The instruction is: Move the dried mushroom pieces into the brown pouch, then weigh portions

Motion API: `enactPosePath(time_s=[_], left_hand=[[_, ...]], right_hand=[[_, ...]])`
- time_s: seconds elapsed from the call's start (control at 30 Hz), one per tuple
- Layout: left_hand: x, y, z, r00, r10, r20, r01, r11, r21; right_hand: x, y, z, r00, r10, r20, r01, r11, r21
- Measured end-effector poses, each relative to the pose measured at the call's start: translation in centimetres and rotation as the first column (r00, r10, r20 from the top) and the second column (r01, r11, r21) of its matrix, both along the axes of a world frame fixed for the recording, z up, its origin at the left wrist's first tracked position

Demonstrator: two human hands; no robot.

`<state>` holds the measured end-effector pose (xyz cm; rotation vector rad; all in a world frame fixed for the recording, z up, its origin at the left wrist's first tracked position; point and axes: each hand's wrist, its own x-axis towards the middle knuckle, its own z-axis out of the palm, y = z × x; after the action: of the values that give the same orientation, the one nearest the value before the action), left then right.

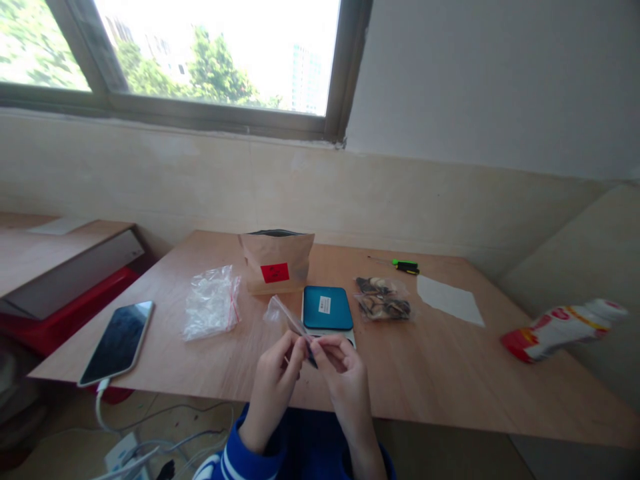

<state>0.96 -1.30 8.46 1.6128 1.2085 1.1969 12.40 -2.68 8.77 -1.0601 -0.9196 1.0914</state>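
Wooden surface (440, 373) runs back to the tiled wall below the window, with a teal-topped flat device (340, 312), probably a scale, near its middle. Just in front of that device, the left hand (273, 377) and right hand (347, 383) have their fingertips closed on a small clear bag (286, 315). Pinching from both sides likely keeps the limp plastic taut and steady; what it contains is hard to make out. Left of the device and behind it, a paper pouch (275, 253) stands upright, mouth open, perhaps for easy access. Farther left lie flat clear bags (210, 303), seemingly within the left hand's reach. Just right of the device, filled clear bags (385, 308) sit grouped, which probably keeps them apart from the flat ones. Behind these, screwdrivers (406, 265) lie aside, leaving the handling area free.
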Motion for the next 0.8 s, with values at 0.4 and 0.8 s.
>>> enactPosePath(time_s=[0.4,0.8], left_hand=[[-0.2,0.1,0.0,0.977,0.036,-0.211,-0.042,0.999,-0.026],[-1.1,0.4,-0.3,0.957,-0.03,-0.289,0.054,0.996,0.075]], right_hand=[[-0.3,0.2,-0.3,0.999,-0.005,0.044,0.005,1.0,0.004],[0.4,0.7,-0.8,0.992,0.003,0.123,-0.005,1.0,0.017]])
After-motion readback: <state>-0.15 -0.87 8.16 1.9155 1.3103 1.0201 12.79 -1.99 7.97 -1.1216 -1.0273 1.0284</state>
